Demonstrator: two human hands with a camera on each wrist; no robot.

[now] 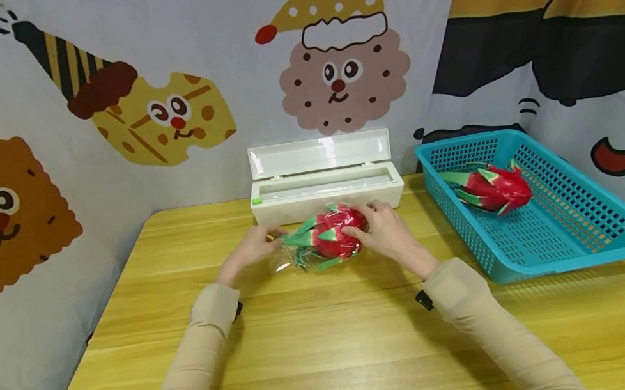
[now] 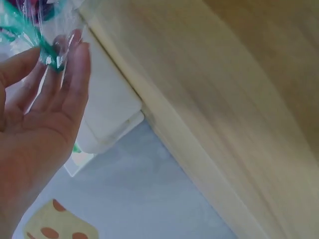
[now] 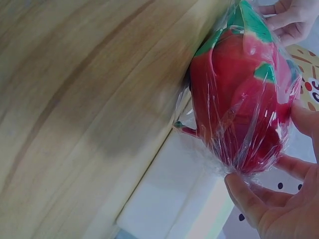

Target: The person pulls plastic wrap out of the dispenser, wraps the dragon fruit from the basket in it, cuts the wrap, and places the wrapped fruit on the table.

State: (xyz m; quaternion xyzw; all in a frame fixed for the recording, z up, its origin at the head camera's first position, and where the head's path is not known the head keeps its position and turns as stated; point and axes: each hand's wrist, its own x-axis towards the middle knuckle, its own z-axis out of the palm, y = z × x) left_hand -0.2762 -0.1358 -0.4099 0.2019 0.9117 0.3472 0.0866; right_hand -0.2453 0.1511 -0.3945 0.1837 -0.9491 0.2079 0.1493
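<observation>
Cartoon snacks cover the whole back wall here, a cookie, a cheese wedge and a biscuit in party hats printed on a pale cloth [image 1: 184,29]. Below it spreads the wooden table [image 1: 307,350], yellow and striped with grain, its near half showing bare boards between two beige sleeves [image 1: 179,371]. Over on the right sits the blue basket [image 1: 586,261], set at a slant, and a second fruit [image 1: 503,187] lies toward its far end. Back at the table's far edge, it's the white box [image 1: 291,210], long side facing the person, lid [image 1: 319,154] tipped up and open behind it.

Now to the action, just in front of that box! One red fruit [image 1: 324,222], wrapped, lies between the hands, its long axis running left to right, roughly along the box front: leafy green end to the left, blunt red end to the right. Whether it rests on the boards or hangs just above them, I can't tell. Right hand [image 1: 388,228] has the closer hold, thumb and fingers gripping the red end, thumb tip right where the wrap bunches. Left hand [image 1: 255,246] is out at the green tip, thumb and fingers either side of it; whether that's a firm pinch, these views don't settle. And the smallest player: clear film [image 1: 282,266], spilling loose past the leaves, creased tight over the red.
</observation>
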